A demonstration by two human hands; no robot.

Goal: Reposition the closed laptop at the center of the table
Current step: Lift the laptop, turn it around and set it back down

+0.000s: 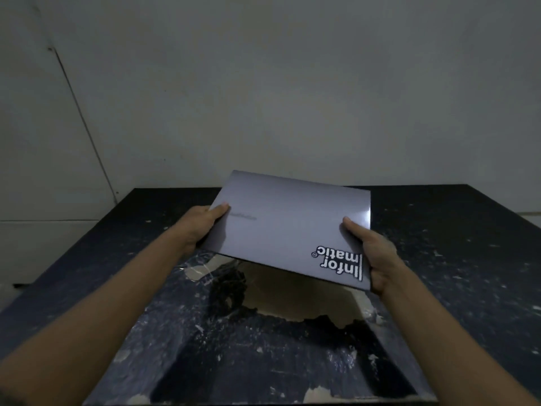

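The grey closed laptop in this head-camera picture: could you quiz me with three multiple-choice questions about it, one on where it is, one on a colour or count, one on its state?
1. Where is the grey closed laptop?
A. Held above the dark, paint-flecked table
B. Lying flat on the floor
C. Leaning against the wall

2. How many hands grip it?
A. None
B. One
C. Two

3. What state is it in?
A. Open, screen lit
B. Closed, lid tilted
C. Closed, under a cloth

Answers:
1. A: its near edge hangs clear of the tabletop, with a shadow beneath.
2. C: the left hand holds its left edge and the right hand holds its right edge.
3. B: only the plain lid with a black-and-white sticker shows, and it sits slanted.
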